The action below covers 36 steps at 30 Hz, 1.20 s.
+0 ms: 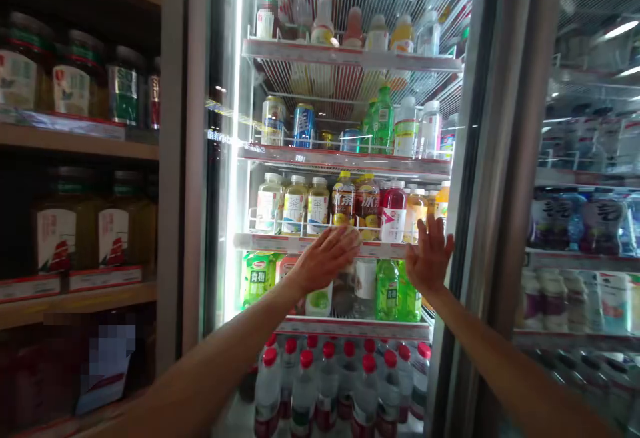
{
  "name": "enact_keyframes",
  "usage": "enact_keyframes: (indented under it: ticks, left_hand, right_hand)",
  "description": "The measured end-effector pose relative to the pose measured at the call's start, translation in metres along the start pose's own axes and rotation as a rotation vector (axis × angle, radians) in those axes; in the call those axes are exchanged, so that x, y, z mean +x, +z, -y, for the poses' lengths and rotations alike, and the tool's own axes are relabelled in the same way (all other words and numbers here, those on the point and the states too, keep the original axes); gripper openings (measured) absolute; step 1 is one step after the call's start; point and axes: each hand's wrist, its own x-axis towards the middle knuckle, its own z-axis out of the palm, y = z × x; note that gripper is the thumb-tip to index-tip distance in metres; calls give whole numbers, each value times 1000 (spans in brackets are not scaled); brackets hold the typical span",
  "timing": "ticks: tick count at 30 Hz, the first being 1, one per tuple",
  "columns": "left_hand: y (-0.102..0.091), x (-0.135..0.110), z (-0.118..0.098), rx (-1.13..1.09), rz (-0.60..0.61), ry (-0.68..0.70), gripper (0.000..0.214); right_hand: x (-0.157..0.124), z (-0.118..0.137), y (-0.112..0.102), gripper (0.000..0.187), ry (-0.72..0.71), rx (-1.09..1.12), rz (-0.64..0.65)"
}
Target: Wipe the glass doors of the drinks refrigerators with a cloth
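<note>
My left hand (327,258) is stretched out in front of the lit drinks cooler, its fingers extended close together at the height of a shelf edge (280,243). Pale tones show around its fingertips, but I cannot make out any object there. Fingers up and apart, my right hand (429,255) is raised near the cooler's right side and holds nothing. Behind the hands stand brown bottles with yellow caps (343,198), a red drink bottle (393,211) and green bottles (387,289). Whether either hand touches the glass or the shelf, I cannot tell.
Clear bottles with red caps (327,385) crowd the cooler's bottom. Cans (304,125) and more bottles fill the upper shelves. Wooden shelving (80,141) with large jars (73,78) is at left. A metal door frame (520,158) separates another stocked cooler on the right.
</note>
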Motion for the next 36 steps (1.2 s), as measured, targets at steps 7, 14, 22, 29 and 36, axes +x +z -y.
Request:
enact_keyframes:
  ticks: [7,14,22,29,36]
  left_hand:
    - [-18,-20,48,96,-300,-611,47]
    - [-16,-26,22,30,59,-24,47]
    - [-31,-60,27,9,53,-42,50]
    - [-34,-66,38,142,-221,-582,52]
    - [-26,-50,21,4,84,-38,47]
  right_hand:
    - [-1,0,1,62,9,-9,0]
    - [-2,-1,0,62,-22,-3,7]
    - [-3,-2,0,60,-17,-2,-5]
    - [-5,-2,3,60,-3,-7,-7]
    - [-7,-4,2,59,-25,-1,7]
